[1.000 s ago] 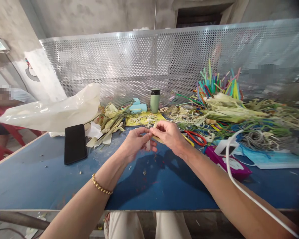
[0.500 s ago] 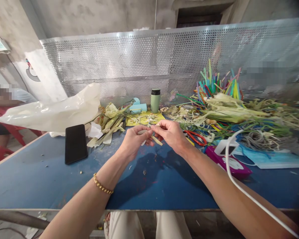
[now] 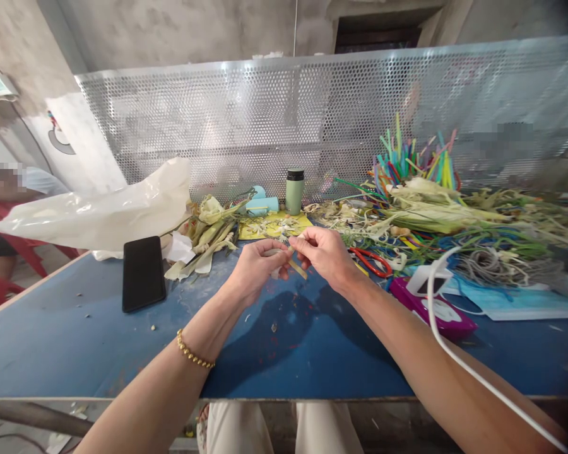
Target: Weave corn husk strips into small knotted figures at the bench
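One narrow pale strip (image 3: 298, 270), likely dry husk, is held above the table (image 3: 170, 372), well inside its near edge: the left hand (image 3: 254, 265) pinches it between thumb and fingers, and the right hand (image 3: 324, 253) has thumb and fingertips pressed together at its upper end. It should be light, flexible and easy to tear, so a soft hold close to its ends seems best. I count one black phone (image 3: 143, 274) nearer the table's left edge, one green bottle (image 3: 294, 194) toward the far edge, and one pair of red-handled scissors (image 3: 382, 273) near the right hand.
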Motion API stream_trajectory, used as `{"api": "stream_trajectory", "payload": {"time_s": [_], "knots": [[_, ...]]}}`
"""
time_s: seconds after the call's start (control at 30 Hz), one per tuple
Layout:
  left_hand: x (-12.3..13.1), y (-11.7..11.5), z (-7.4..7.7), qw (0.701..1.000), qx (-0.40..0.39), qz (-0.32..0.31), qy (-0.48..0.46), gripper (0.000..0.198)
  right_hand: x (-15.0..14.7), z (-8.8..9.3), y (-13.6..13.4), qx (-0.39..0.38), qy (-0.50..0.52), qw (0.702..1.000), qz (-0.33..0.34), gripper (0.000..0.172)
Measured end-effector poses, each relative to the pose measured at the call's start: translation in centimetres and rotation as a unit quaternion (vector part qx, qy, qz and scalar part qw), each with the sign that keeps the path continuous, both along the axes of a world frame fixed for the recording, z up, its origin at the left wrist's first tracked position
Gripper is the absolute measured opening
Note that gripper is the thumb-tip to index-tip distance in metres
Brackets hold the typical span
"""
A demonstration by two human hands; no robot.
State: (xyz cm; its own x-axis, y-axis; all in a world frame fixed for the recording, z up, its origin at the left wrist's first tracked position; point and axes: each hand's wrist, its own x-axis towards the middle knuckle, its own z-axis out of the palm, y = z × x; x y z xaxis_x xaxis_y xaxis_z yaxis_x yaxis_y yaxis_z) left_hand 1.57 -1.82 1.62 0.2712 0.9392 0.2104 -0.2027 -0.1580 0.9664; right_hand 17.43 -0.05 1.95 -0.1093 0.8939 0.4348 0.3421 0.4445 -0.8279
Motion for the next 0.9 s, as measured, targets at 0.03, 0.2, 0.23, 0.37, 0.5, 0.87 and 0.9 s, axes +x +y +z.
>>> {"api": "stream_trajectory", "payload": {"time_s": [0.03,0.2,0.23,0.37,0.5,0.87,0.9], "knots": [[0.0,0.0,0.0,1.0,0.001,-0.002,0.002,0.021,0.0,0.0,0.0,0.0,-0.002,1.0,-0.002,0.037],[0.0,-0.1,0.0,1.0,-0.001,-0.003,0.009,0.024,-0.1,0.2,-0.1,-0.002,-0.009,1.0,-0.007,0.036],[0.0,-0.1,0.0,1.0,-0.004,-0.003,0.007,0.024,-0.1,0.2,-0.1,-0.003,-0.01,1.0,-0.004,0.036],[0.0,0.1,-0.1,1.0,-0.022,-0.004,-0.012,0.02,0.0,0.4,-0.1,0.008,-0.033,0.999,-0.007,0.033],[-0.1,0.3,-0.1,0.999,-0.022,0.024,-0.016,0.016,0.1,0.7,-0.1,0.03,-0.093,0.995,-0.031,0.027],[0.1,-0.1,-0.2,0.996,0.009,0.042,0.074,0.028,-0.2,0.8,-0.8,-0.012,-0.074,0.993,0.088,0.035],[0.1,-0.1,-0.1,0.997,0.008,0.034,0.068,0.025,-0.1,0.7,-0.8,-0.027,-0.045,0.995,0.082,0.034]]}}
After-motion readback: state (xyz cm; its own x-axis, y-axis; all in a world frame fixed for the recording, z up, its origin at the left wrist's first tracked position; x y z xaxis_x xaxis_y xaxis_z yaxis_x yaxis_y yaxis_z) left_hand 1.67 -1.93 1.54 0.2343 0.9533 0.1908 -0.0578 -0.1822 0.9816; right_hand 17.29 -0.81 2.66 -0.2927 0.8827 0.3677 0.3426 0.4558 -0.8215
